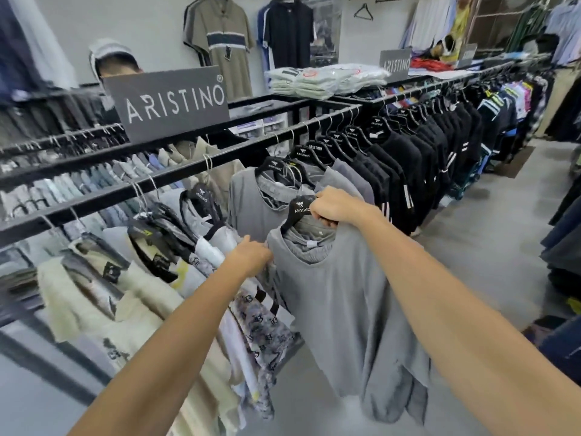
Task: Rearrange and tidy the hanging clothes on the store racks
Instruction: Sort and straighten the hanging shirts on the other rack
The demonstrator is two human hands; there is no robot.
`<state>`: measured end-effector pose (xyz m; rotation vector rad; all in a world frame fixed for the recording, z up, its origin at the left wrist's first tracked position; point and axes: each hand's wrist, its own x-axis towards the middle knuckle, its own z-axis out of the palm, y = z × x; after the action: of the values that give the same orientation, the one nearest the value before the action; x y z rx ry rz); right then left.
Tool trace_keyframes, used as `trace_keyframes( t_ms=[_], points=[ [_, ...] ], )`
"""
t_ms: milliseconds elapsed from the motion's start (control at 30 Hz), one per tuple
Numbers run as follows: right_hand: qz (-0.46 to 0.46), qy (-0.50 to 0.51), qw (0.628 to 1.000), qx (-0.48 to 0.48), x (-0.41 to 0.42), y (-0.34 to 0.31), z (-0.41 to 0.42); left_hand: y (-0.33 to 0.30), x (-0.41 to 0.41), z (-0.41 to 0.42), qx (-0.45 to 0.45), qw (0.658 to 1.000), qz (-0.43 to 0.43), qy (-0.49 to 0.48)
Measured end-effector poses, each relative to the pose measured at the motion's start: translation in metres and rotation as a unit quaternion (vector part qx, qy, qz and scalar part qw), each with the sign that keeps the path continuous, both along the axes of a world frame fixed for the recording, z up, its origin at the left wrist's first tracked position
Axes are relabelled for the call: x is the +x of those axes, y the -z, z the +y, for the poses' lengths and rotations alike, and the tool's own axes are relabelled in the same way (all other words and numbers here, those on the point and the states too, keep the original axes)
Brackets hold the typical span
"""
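The right hand (334, 206) has its grip closed over the shoulder of a black hanger (298, 209), fingers curled around it and the collar of the grey shirt (339, 297) that hangs from it; hanger and shirt are held off the rail, out in front of it. Just left of that grip and lower, the left hand (251, 254) has its grip narrow, fingers tucked into the fabric at the grey shirt's left shoulder edge, where it meets the patterned shirts (264, 328); what exactly those fingers pinch cannot be told. Straight behind the right grip, a second grey shirt (251, 206) hangs on the black rail (176, 174), beside another grey garment and then a long run of black shirts (408, 165) stretching away to the right, each on a black hanger. To the left of the left grip the rail carries patterned and cream shirts (94, 297), pressed close together and tilted. Above and behind the grips, a grey brand sign (171, 102) stands on the rack's upper frame. Farther right along that top shelf lies a stack of folded shirts in clear bags (323, 80), with a smaller sign (395, 63) just beyond it. On the far side of the rack another person's capped head (113, 58) shows, and polo shirts (221, 42) hang on the wall behind.
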<state>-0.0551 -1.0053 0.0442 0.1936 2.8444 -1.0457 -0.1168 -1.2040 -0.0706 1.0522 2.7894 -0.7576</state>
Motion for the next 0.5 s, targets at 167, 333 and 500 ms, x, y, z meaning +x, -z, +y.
trace_keyframes(
  t_ms=[167, 333, 500],
  points=[
    [0.035, -0.030, 0.998, 0.030, -0.026, -0.011, -0.035, -0.029, 0.001, -0.023, -0.050, 0.969, -0.208, -0.124],
    [0.096, -0.017, 0.995, 0.003, -0.086, -0.006, -0.049, -0.089, -0.027, -0.006, 0.426, 0.847, -0.251, -0.193],
    [0.111, -0.064, 0.990, -0.058, -0.151, -0.002, -0.054, -0.094, -0.057, 0.026, 0.746, 0.552, -0.254, -0.273]
  ],
)
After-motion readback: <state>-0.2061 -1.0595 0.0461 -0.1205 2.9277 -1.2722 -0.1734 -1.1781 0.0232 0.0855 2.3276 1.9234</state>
